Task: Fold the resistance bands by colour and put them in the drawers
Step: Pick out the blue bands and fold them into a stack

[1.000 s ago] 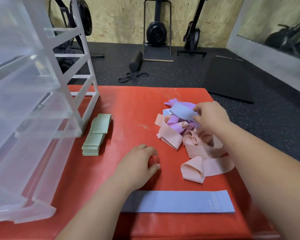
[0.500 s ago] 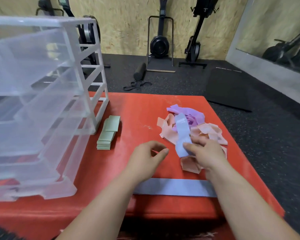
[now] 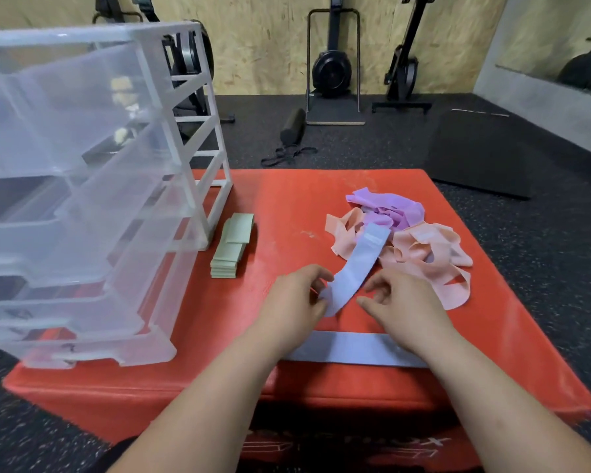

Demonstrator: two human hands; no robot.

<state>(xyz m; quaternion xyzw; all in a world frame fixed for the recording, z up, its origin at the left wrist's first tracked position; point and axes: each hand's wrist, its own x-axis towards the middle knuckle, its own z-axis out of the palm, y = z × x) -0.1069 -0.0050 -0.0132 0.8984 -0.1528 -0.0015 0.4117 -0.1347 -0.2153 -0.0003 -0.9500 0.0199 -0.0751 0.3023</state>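
Note:
A light blue resistance band [image 3: 355, 266] trails from the loose pile toward me across the red mat [image 3: 287, 206]. My left hand [image 3: 296, 302] pinches its near end. My right hand [image 3: 400, 302] hovers just right of the band with fingers loosely curled, holding nothing. A second blue band [image 3: 348, 351] lies flat along the mat's near edge, partly under my wrists. The pile holds pink bands [image 3: 427, 254] and purple bands [image 3: 389, 208]. Folded green bands [image 3: 232, 245] are stacked beside the clear plastic drawer unit [image 3: 82, 186], whose drawers stand pulled out.
The red mat sits on dark rubber flooring. A black mat [image 3: 478, 151] lies at the far right. A foam roller [image 3: 292, 126] and gym machines [image 3: 333, 68] stand along the plywood wall.
My right hand drew the blue band out of the pile toward me and released it. My left hand moved in and took its near end. The camera view tilted up.

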